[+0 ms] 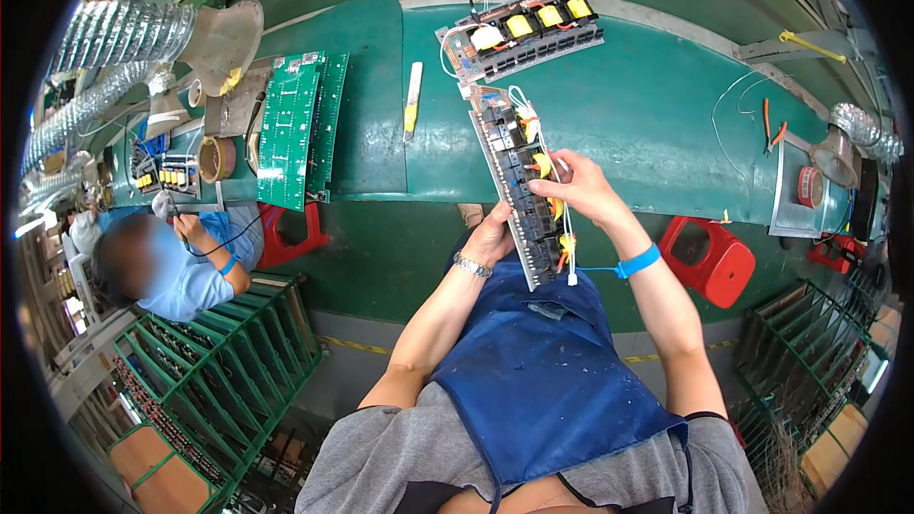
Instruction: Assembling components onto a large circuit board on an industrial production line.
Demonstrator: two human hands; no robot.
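Gripping one component-laden board [519, 192]: two hands [490, 238]. On bench [647, 124]: one similar board [547, 49], one orange-handled pliers [768, 128].

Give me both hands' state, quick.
Left hand: closed, holding the populated circuit board by its edge.
Right hand: over the same board's components; whether gripping, can't tell.

1. Held PCB [515, 192]: blk plastic parts [539, 253], mostly matt; yellow-wrapped coils [542, 165], slight sheen.
2. Table [628, 128]: green, smooth, semi-gloss w/ pale light patches.
3. Green bds [288, 133]: smooth, v. glossy.
4. Red stool [725, 274]: moulded plastic, smooth, glossy.
5. Apron [557, 381]: blue cloth, creased, low sheen.
6. Grey shirt [367, 457]: soft-looking cloth, matt.
7. Duct [124, 35]: crinkled metal foil, v. shiny.
8. Watch [473, 266]: metal strap, polished look.
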